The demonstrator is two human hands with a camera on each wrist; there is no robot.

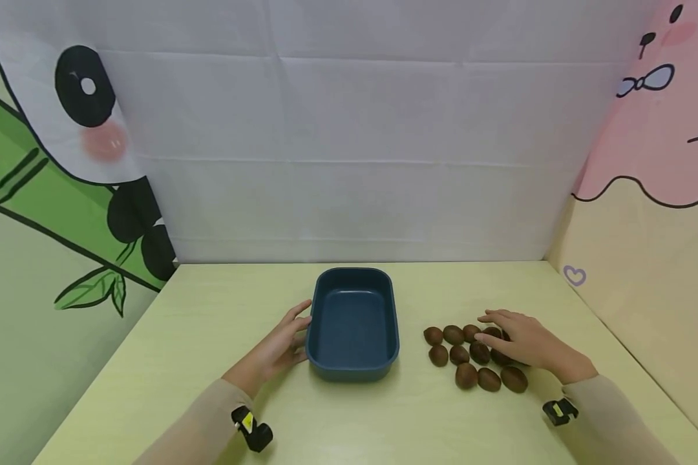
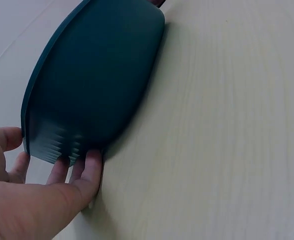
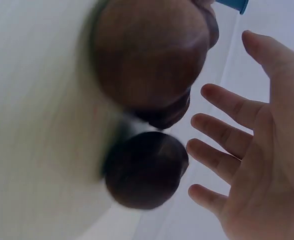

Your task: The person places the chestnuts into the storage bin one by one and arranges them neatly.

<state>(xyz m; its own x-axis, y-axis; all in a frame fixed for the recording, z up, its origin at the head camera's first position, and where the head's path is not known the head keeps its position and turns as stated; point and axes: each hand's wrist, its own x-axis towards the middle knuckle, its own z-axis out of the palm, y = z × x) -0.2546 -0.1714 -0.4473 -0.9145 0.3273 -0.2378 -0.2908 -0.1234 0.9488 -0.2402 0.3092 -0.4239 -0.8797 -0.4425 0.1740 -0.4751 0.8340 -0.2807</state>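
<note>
A deep blue rectangular tray (image 1: 353,373) stands on the table with its inside bare. My left hand (image 1: 278,350) is at its left side. In the left wrist view, the fingertips (image 2: 93,162) reach its lower wall and the thumb (image 2: 7,137) is up by the rim. Several brown chestnuts (image 1: 466,376) lie in loose rows to the right of the tray. Over the right end of these rows, my right hand (image 1: 526,340) hovers palm down with spread fingers. The right wrist view has those fingers apart from a large, near chestnut (image 3: 149,50), nothing held.
The pale wood-grain table (image 1: 209,323) ends at a white cloth wall (image 1: 355,161) behind. Printed side walls with cartoon figures flank it, a panda on the left and a pink figure (image 1: 645,129) on the right. Each sleeve carries a small black wrist device (image 1: 560,411).
</note>
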